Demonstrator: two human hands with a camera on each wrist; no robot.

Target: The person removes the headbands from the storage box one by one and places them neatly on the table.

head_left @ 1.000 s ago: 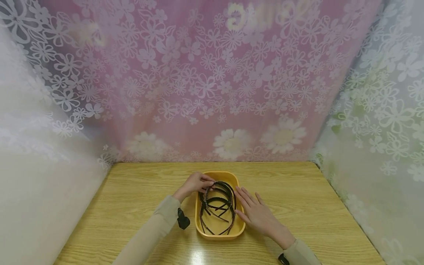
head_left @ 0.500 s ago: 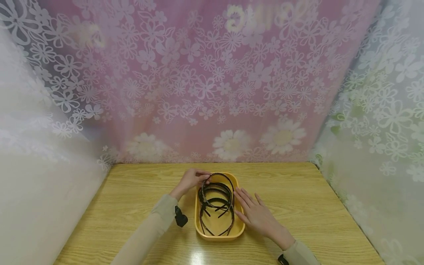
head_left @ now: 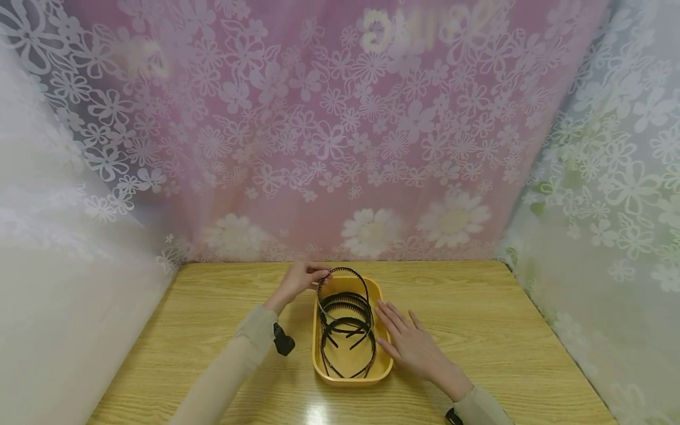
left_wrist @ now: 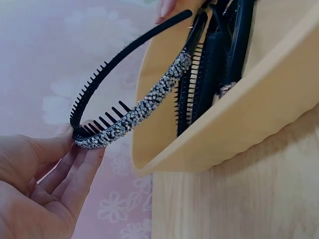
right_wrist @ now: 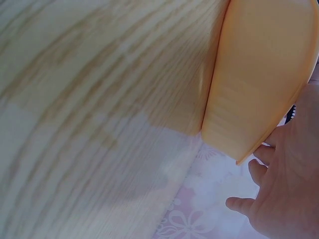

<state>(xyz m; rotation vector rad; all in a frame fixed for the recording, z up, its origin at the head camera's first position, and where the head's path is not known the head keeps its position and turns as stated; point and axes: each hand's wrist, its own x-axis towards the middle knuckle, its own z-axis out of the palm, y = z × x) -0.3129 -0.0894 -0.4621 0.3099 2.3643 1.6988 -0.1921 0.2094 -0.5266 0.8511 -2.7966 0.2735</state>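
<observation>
Between thumb and fingers, my left hand (head_left: 298, 283) pinches a black toothed headband (left_wrist: 144, 107) whose outer face is covered in silvery glitter stones. In the head view this headband (head_left: 366, 286) stands raised at the far left part of a yellow plastic basket (head_left: 317, 360). Several other black headbands (head_left: 347, 321) stay inside the basket, overlapping one another, some with comb teeth. My right hand (head_left: 417, 345) lies with straight fingers against the basket's right rim. In the right wrist view, the fingers of the right hand (right_wrist: 289, 184) reach over the basket's edge.
The basket stands on a light wood-grain table (head_left: 228, 330). A pink flowered curtain (head_left: 297, 147) hangs along the table's back edge, with pale flowered sheets (head_left: 616, 236) at both sides.
My left hand has moved up and left, lifting the glittery headband away from the others toward the basket's far left corner. The right hand keeps its place on the rim.
</observation>
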